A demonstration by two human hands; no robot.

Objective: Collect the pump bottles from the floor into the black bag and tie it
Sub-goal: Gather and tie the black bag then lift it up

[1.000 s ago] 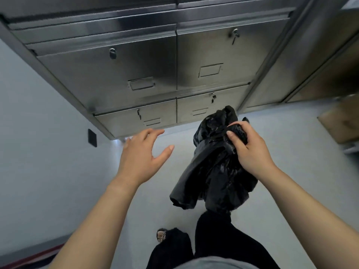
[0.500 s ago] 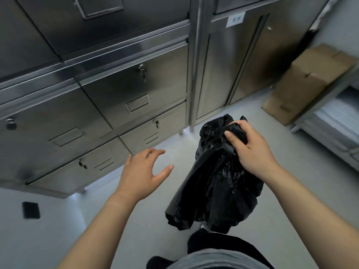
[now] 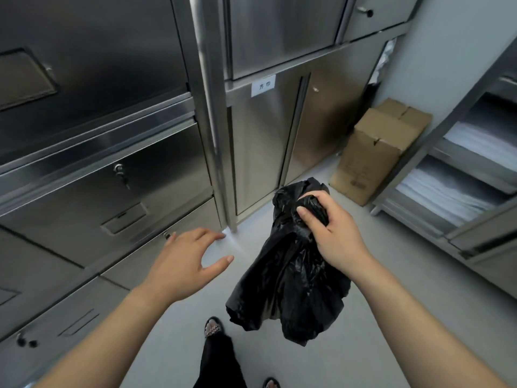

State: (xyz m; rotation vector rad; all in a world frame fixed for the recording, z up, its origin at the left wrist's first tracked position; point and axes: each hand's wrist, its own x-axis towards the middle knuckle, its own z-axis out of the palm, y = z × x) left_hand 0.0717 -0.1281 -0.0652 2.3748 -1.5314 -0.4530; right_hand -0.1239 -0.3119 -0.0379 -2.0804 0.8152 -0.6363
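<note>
A crumpled black plastic bag (image 3: 288, 287) hangs in front of me, bunched at its top. My right hand (image 3: 333, 233) is closed around that bunched top and holds the bag above the grey floor. To the left of the bag, my left hand (image 3: 184, 261) hovers with its fingers spread and nothing in it, a short gap from the bag. No pump bottles show in this view.
Steel cabinets with locked drawers (image 3: 112, 177) fill the left and back. A brown cardboard box (image 3: 375, 152) stands in the far corner. A steel shelf rack with white stacks (image 3: 458, 180) lines the right. My legs and sandalled feet (image 3: 214, 329) are below the bag.
My view has swung to the right, bringing the cardboard box and shelf rack into sight. Both hands keep the same pose, the right one still gripping the bag.
</note>
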